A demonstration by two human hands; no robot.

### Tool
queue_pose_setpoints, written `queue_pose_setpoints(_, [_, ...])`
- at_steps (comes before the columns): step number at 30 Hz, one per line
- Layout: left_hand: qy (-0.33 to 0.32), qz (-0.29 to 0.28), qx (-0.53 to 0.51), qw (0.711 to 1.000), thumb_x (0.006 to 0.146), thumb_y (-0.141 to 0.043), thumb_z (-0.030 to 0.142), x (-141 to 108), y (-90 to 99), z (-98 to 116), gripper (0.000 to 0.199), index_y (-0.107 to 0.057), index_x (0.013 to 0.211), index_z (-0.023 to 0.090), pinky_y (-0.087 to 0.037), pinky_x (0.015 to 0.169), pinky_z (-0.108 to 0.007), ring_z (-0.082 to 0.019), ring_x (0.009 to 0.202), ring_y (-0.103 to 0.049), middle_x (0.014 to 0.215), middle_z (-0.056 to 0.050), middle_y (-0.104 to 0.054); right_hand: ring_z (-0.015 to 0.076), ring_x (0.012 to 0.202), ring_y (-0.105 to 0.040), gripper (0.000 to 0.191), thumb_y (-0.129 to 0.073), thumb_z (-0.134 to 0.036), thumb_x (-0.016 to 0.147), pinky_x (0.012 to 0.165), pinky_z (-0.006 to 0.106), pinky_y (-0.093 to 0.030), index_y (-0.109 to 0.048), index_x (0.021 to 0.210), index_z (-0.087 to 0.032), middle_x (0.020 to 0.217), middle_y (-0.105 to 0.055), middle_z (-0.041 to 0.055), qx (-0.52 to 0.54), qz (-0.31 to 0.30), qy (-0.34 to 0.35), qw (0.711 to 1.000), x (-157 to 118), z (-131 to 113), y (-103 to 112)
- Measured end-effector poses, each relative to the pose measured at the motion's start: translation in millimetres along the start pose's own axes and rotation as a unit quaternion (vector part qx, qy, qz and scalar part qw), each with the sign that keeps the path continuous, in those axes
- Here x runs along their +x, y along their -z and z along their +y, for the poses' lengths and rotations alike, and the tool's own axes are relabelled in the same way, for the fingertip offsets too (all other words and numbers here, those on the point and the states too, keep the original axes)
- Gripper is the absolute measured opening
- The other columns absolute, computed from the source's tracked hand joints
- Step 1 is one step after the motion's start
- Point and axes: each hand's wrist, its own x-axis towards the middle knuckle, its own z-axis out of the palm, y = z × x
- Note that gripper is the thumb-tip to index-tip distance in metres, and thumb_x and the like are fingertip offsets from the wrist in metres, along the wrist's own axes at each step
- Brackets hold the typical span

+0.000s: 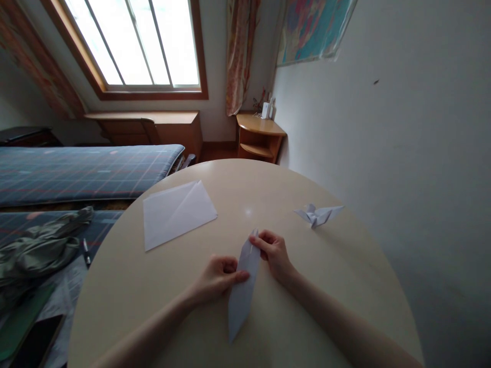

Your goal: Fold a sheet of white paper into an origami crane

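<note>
A narrow folded strip of white paper (242,301), pointed at its near end, is held between my two hands over the table. My left hand (219,276) grips its left edge about midway, thumb lying across the front. Near the far end, my right hand (273,250) pinches the paper between thumb and fingers. The fingers behind the paper are partly hidden. To the right stands a folded white paper crane (316,215), apart from my hands. Several sheets of white paper (178,217) lie loosely stacked on the left, the top one showing a diagonal crease.
The round cream table (245,179) has a wall (383,179) close on its right. Left of it is a bed with a plaid mattress (84,171). Beside the table lie a grey-green cloth (42,248), a pen (86,253) and a dark phone-like slab (36,342).
</note>
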Motion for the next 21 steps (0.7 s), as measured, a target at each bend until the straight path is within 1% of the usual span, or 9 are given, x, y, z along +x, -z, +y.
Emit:
queue_pose_setpoints(2, [-0.002,0.002,0.006,1.000,0.059,-0.070,0.056,0.3,0.3,-0.4,0.047,-0.053,0.061,0.012,-0.021,0.041,-0.018,-0.006,0.046,-0.037,0.052,0.004,-0.045,0.0042,0.039,-0.030,0.035,-0.074,-0.038,0.058,0.037,0.019,-0.018,-0.047,0.050,-0.017,0.044,-0.039,-0.0073,0.001,0.018,0.013,1.000,1.1,-0.1,-0.2])
queue_pose_setpoints(8, [-0.012,-0.024,-0.004,1.000,0.062,-0.070,0.051,0.6,3.8,-3.5,0.043,-0.053,0.062,0.012,-0.020,0.042,-0.018,-0.006,0.046,-0.038,0.053,0.004,-0.047,0.0053,0.041,-0.026,0.035,-0.070,-0.042,0.062,0.038,0.021,-0.015,-0.047,0.052,-0.018,0.046,-0.035,-0.0072,0.022,0.022,0.007,0.999,1.7,-3.4,-0.4])
queue_pose_setpoints(10, [-0.014,-0.026,0.000,1.000,0.062,-0.070,0.050,0.5,4.8,-3.9,0.042,-0.054,0.062,0.012,-0.020,0.042,-0.018,-0.006,0.046,-0.038,0.052,0.004,-0.047,0.0055,0.042,-0.027,0.036,-0.070,-0.043,0.061,0.039,0.021,-0.017,-0.045,0.052,-0.018,0.047,-0.034,-0.0073,0.036,0.026,0.000,0.999,1.8,-4.4,-1.1])
queue_pose_setpoints(13, [-0.021,-0.009,0.008,1.000,0.061,-0.071,0.050,0.8,4.0,-3.1,0.042,-0.053,0.059,0.012,-0.020,0.041,-0.018,-0.006,0.045,-0.037,0.051,0.004,-0.046,0.0058,0.043,-0.030,0.038,-0.069,-0.045,0.062,0.040,0.020,-0.021,-0.043,0.053,-0.019,0.048,-0.035,-0.0073,0.050,0.025,0.004,0.998,2.7,-4.0,-2.3])
queue_pose_setpoints(15, [-0.028,0.023,-0.009,0.999,0.060,-0.071,0.050,1.8,2.1,-2.2,0.042,-0.054,0.059,0.012,-0.021,0.041,-0.018,-0.006,0.046,-0.038,0.051,0.004,-0.047,0.0060,0.043,-0.032,0.037,-0.064,-0.049,0.068,0.041,0.020,-0.023,-0.046,0.057,-0.018,0.050,-0.039,-0.0064,0.052,0.022,0.011,0.998,3.2,-2.9,-3.1])
queue_pose_setpoints(16, [-0.034,0.046,-0.022,0.998,0.060,-0.071,0.051,2.5,1.0,-1.9,0.043,-0.054,0.060,0.012,-0.022,0.041,-0.017,-0.006,0.046,-0.038,0.052,0.003,-0.048,0.0061,0.044,-0.034,0.037,-0.060,-0.052,0.071,0.041,0.020,-0.023,-0.049,0.062,-0.018,0.053,-0.043,-0.0054,0.053,0.011,0.016,0.998,3.1,-2.3,-3.4])
queue_pose_setpoints(18, [-0.051,0.094,-0.053,0.993,0.060,-0.071,0.052,4.3,-0.9,-1.8,0.043,-0.055,0.062,0.012,-0.024,0.042,-0.017,-0.007,0.047,-0.040,0.053,0.003,-0.050,0.0068,0.046,-0.040,0.037,-0.055,-0.054,0.075,0.042,0.020,-0.025,-0.054,0.081,-0.018,0.061,-0.051,-0.0034,0.051,-0.031,0.037,0.998,2.0,-1.6,-3.9])
queue_pose_setpoints(20, [-0.073,0.129,-0.070,0.986,0.062,-0.070,0.052,6.3,-1.9,-2.7,0.042,-0.056,0.064,0.012,-0.025,0.042,-0.017,-0.006,0.046,-0.040,0.052,0.003,-0.050,0.0080,0.050,-0.045,0.042,-0.058,-0.052,0.075,0.043,0.020,-0.029,-0.048,0.101,-0.020,0.068,-0.054,-0.0033,0.036,-0.095,0.066,0.993,-0.5,-1.5,-4.5])
queue_pose_setpoints(21, [-0.083,0.141,-0.075,0.984,0.064,-0.069,0.051,7.3,-2.0,-3.6,0.042,-0.057,0.065,0.012,-0.026,0.042,-0.018,-0.006,0.045,-0.039,0.052,0.004,-0.049,0.0086,0.051,-0.047,0.048,-0.062,-0.049,0.073,0.044,0.020,-0.031,-0.044,0.107,-0.021,0.068,-0.054,-0.0040,0.021,-0.125,0.078,0.989,-2.2,-1.8,-4.8])
